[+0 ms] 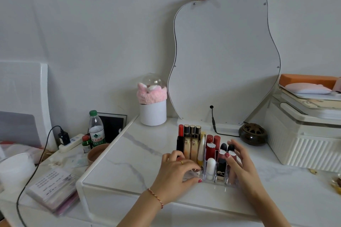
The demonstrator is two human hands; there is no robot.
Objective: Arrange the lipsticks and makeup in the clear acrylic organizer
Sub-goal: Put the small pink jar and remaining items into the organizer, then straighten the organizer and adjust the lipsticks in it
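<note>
A clear acrylic organizer (215, 182) stands on the white marble tabletop, filled with upright makeup. In its back row are a red lipstick (180, 131), gold-and-black tubes (192, 140) and a yellow tube (202, 145). Dark red lipsticks (210, 145), a white stick (210, 168) and a black lipstick with a gold logo (221, 167) fill the front cells. My left hand (177, 173) grips the organizer's left front corner, fingers curled over the edge. My right hand (239, 160) rests on the right side, fingers on the pink-capped tubes (222, 155).
A wavy mirror (225, 51) leans on the wall behind. A white pot with a pink plush (152, 105) stands back left, a dark round burner (252, 133) and a cable back right, white boxes (304, 134) at right. Bottles, a power strip and cards lie on the lower left surface.
</note>
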